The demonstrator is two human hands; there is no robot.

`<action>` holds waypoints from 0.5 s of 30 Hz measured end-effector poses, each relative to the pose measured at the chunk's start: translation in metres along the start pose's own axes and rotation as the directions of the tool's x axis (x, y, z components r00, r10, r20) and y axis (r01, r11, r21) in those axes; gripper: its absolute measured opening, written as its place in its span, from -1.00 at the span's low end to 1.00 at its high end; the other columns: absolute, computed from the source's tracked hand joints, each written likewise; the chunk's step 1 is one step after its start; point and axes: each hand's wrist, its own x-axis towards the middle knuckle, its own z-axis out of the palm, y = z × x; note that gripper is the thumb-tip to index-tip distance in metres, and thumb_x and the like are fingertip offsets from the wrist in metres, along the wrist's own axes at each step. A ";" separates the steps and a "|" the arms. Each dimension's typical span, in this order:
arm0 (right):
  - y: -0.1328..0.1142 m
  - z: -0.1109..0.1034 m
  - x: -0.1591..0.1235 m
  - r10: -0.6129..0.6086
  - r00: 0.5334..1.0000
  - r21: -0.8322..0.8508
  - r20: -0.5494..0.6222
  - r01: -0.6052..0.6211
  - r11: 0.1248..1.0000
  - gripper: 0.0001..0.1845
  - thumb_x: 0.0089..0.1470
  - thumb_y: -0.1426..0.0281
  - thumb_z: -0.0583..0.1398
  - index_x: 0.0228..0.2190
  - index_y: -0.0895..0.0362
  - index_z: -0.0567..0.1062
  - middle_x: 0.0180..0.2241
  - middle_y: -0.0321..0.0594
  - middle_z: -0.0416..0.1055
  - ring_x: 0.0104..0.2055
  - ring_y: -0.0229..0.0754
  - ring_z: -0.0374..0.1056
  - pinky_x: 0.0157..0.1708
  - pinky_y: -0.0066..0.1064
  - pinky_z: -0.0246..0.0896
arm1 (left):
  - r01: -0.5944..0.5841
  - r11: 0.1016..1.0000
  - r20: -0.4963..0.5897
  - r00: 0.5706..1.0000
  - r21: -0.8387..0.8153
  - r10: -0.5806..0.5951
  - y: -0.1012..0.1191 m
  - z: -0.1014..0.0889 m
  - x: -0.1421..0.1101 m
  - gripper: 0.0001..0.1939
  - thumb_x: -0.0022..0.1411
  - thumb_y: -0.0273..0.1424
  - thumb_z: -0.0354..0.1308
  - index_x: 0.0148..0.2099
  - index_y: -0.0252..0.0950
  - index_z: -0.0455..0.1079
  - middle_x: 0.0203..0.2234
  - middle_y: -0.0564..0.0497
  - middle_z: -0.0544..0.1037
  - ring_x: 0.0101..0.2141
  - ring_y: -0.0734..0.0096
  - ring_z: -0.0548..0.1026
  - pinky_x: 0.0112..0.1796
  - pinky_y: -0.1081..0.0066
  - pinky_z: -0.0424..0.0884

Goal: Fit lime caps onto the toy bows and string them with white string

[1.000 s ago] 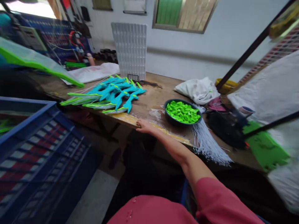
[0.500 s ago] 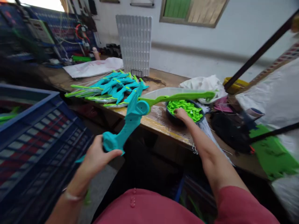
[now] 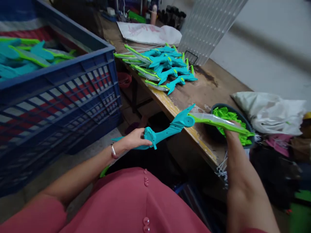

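Observation:
My left hand (image 3: 134, 139) is closed around one end of the turquoise middle of a toy bow (image 3: 167, 133). The bow stretches to the right, its green and clear limb reaching over a dark bowl (image 3: 251, 142) of small bright green plastic parts (image 3: 225, 115). My right hand (image 3: 232, 131) is at this bowl, among the parts. The bow's limb crosses in front of its fingers, so I cannot see what they hold. More toy bows (image 3: 167, 64), turquoise and green with white strings, lie in a pile on the workbench (image 3: 225, 82).
On the left stands a blue plastic crate (image 3: 97, 87) with more turquoise and green bows (image 3: 26, 56) inside. A clear ribbed panel (image 3: 211, 29) leans at the wall. A white sack (image 3: 150, 33) lies behind the pile; a white bag (image 3: 269, 110) sits beyond the bowl.
The view has turned left and down, bringing the crate's contents into sight. My left hand still holds the bow, now lower and flatter. My right hand stays at the bowl.

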 end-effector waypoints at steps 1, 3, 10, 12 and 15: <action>-0.005 -0.001 -0.002 0.025 0.999 0.022 -0.038 -0.024 0.999 -0.73 0.36 0.28 0.19 -0.34 0.18 0.48 -0.38 -0.30 0.44 -0.43 -0.35 0.34 -0.39 -0.47 0.37 | 0.019 1.000 0.014 1.000 -0.002 -0.019 -0.002 -0.002 0.002 -0.63 -0.13 -0.31 0.42 -0.29 -0.31 0.38 -0.40 0.03 0.58 -0.34 0.33 0.55 -0.24 0.34 0.45; -0.013 -0.002 -0.008 0.095 0.988 0.058 -0.124 -0.088 0.994 -0.70 0.36 0.28 0.19 -0.38 0.20 0.46 -0.47 -0.37 0.37 -0.52 -0.40 0.25 -0.49 -0.53 0.29 | 0.030 0.999 0.026 0.999 0.012 -0.030 -0.005 -0.006 0.007 -0.62 -0.13 -0.29 0.42 -0.29 -0.31 0.39 -0.40 0.03 0.59 -0.35 0.32 0.55 -0.26 0.34 0.46; -0.031 0.004 -0.067 0.263 0.952 0.324 -0.155 -0.203 0.924 -0.60 -0.07 0.18 0.45 -0.45 0.14 0.40 -0.65 -0.52 0.26 -0.68 -0.41 0.18 -0.72 -0.59 0.04 | 0.068 0.996 0.048 0.996 0.050 -0.070 -0.006 -0.020 0.024 -0.58 -0.10 -0.18 0.43 -0.26 -0.28 0.41 -0.33 -0.05 0.64 -0.27 0.18 0.60 -0.27 0.31 0.51; -0.037 0.012 -0.093 0.302 0.951 0.395 -0.070 -0.252 0.883 -0.52 -0.24 0.16 0.50 -0.45 0.13 0.40 -0.62 -0.47 0.34 -0.66 -0.39 0.24 -0.73 -0.59 0.08 | 0.091 0.994 0.072 0.993 0.058 -0.096 -0.005 -0.021 0.031 -0.58 -0.11 -0.17 0.42 -0.26 -0.27 0.41 -0.32 -0.06 0.64 -0.25 0.15 0.60 -0.26 0.30 0.51; -0.049 0.030 -0.135 0.344 0.936 0.464 0.073 -0.338 0.819 -0.45 -0.36 0.15 0.54 -0.43 0.11 0.43 -0.58 -0.40 0.43 -0.62 -0.35 0.31 -0.70 -0.57 0.20 | 0.099 0.992 0.130 0.985 0.080 -0.109 -0.009 -0.017 0.041 -0.59 -0.10 -0.16 0.39 -0.25 -0.27 0.41 -0.32 -0.05 0.63 -0.24 0.15 0.59 -0.24 0.30 0.50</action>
